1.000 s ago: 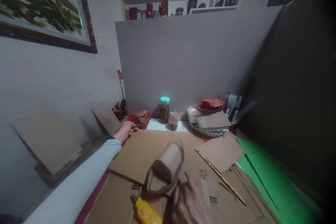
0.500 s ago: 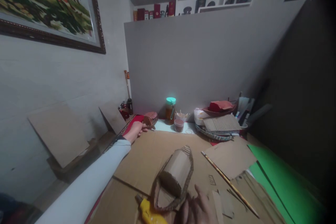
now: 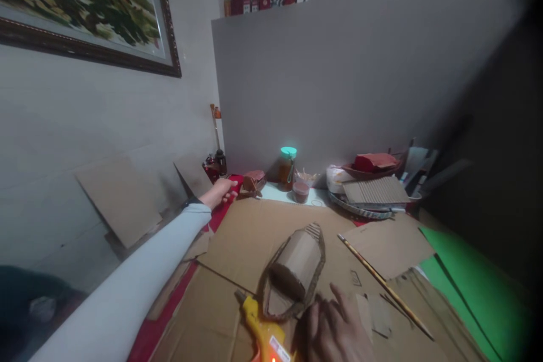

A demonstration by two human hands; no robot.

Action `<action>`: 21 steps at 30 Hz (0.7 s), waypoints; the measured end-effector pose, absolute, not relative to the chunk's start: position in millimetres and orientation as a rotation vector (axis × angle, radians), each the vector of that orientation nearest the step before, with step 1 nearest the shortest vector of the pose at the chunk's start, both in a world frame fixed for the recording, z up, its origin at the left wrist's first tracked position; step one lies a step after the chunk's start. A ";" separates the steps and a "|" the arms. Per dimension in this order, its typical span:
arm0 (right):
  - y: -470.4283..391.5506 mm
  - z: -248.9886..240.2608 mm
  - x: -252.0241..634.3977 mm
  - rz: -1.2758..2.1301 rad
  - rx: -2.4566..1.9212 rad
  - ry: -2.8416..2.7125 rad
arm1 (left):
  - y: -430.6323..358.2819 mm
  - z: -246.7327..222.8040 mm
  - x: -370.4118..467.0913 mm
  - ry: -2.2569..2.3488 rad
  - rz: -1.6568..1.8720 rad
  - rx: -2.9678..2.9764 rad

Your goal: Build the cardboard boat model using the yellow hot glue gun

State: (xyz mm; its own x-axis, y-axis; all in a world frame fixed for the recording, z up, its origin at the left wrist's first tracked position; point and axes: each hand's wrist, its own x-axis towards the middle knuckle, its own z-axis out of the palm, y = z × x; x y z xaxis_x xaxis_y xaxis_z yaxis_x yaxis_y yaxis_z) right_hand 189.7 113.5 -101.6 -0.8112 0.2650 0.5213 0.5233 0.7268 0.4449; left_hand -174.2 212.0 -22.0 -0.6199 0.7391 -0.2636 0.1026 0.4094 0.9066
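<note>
So at this point your left hand [image 3: 218, 193] was stretched way out to the far left corner of the bench [image 3: 146, 332], sitting on or right against the red strip there, just beside a small brown cardboard piece [image 3: 253, 181]. Honestly couldn't tell from the shot whether your fingers were curled around anything or just resting; too small and dim to call.

Your right hand [image 3: 335, 331] was down near you, fingers spread and lying flat on the big cardboard sheet [image 3: 250, 235], right next to the cardboard boat model [image 3: 294, 271]. Not gripping anything as far as I could see. The boat sat in the middle of that sheet, with its rolled cabin on top and the pointed end aimed away from you. The yellow glue gun [image 3: 265, 336] lay just left of your right hand, touching or nearly touching the boat's near edge, with a little orange light showing at the bottom.

My read: you were mid-fetch, reaching for something from that far corner while the other hand steadied things by the model. The next bit would've called for a clean grip on whatever you wanted out there, without knocking the jar with the teal lid [image 3: 287, 165] or the little cup [image 3: 301, 191] nearby.
</note>
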 end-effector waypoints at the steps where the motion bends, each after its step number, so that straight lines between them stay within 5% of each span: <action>1: 113.2 -98.7 190.2 -0.825 -0.600 -2.508 | 206.5 -14.5 -179.6 2.020 1.201 0.734; 8: 116.8 -87.8 201.7 -0.771 -0.510 -2.531 | 133.9 13.8 -215.0 2.155 1.042 0.981; 21: 93.8 -58.9 210.4 -0.761 -0.587 -2.611 | 24.8 -70.6 -182.7 2.260 0.783 1.590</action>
State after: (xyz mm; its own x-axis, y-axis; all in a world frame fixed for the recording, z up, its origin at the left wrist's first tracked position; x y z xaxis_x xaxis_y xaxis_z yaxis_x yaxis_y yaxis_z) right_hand 210.4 93.8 -58.9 -0.8501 0.2872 0.4414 0.4794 0.7689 0.4230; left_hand -182.7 24.8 -70.6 -0.3621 0.9281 0.0869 0.7831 0.2524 0.5683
